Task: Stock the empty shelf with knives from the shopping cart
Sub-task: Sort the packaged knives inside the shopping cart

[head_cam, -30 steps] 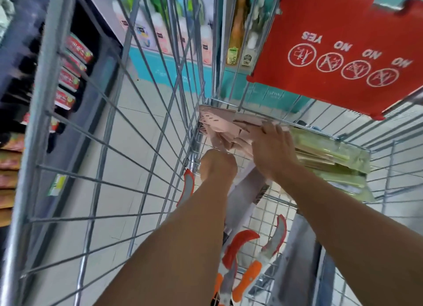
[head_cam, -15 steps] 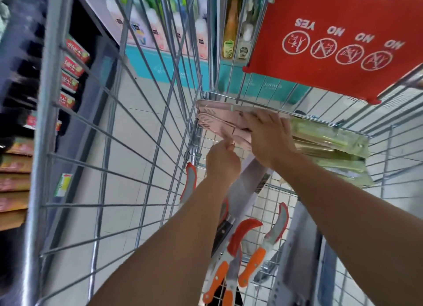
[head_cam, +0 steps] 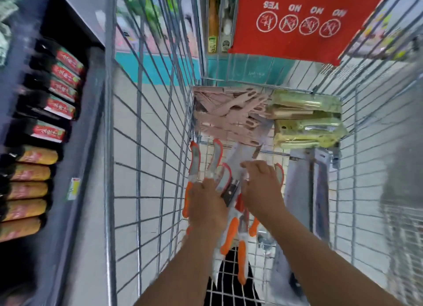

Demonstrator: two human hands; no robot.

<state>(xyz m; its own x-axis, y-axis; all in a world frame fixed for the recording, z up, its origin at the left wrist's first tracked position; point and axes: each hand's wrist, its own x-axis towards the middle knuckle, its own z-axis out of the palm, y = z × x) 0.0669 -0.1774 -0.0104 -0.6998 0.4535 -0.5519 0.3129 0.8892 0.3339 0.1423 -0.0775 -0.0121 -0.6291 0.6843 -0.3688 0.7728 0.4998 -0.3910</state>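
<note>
Head view: both hands down in the shopping cart [head_cam: 146, 145]. Left hand [head_cam: 207, 205] grips the cleaver [head_cam: 238, 166] at its handle; right hand [head_cam: 261, 186] clasps something, can't tell what. Risk: bare blade snags the orange knives [head_cam: 231, 234] or nicks my right fingers.

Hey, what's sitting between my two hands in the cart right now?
In the head view, a cleaver with a dark handle lies between the left hand and right hand, among orange-handled knives.

Knives [head_cam: 231, 232] lie in the cart [head_cam: 148, 145], shelf [head_cam: 75, 127] left.
</note>
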